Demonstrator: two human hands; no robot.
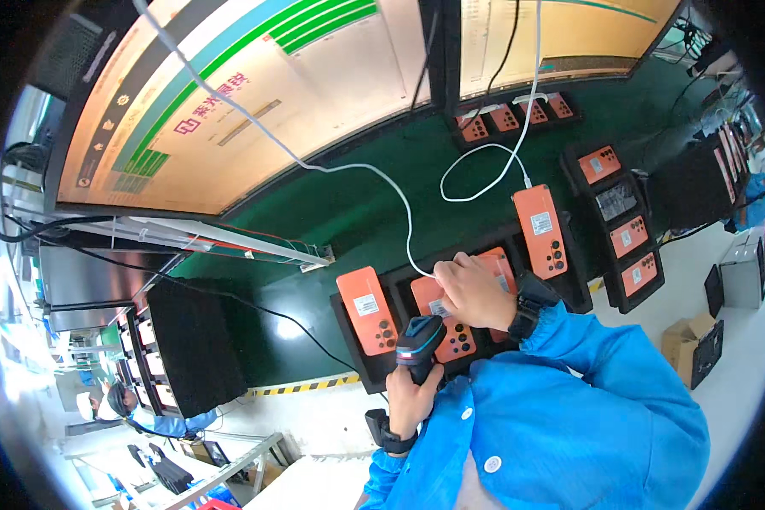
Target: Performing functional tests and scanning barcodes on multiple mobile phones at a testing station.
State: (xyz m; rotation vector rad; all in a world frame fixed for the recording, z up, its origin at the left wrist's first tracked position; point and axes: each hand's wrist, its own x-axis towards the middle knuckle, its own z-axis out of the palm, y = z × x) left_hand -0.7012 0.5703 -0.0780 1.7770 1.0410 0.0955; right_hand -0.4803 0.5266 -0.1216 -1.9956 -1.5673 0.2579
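The left hand [411, 399] grips a scanner [420, 342]; the right hand [474, 291], nearer, pinches a white cable [409, 228] at the far end of an orange phone [434, 304]. The phone lies in a black tray [351, 344], long axis running far-left to near-right.

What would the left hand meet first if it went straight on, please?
Probably the orange rectangular phone by the right hand, met by the held black handheld scanner; depth is unclear.
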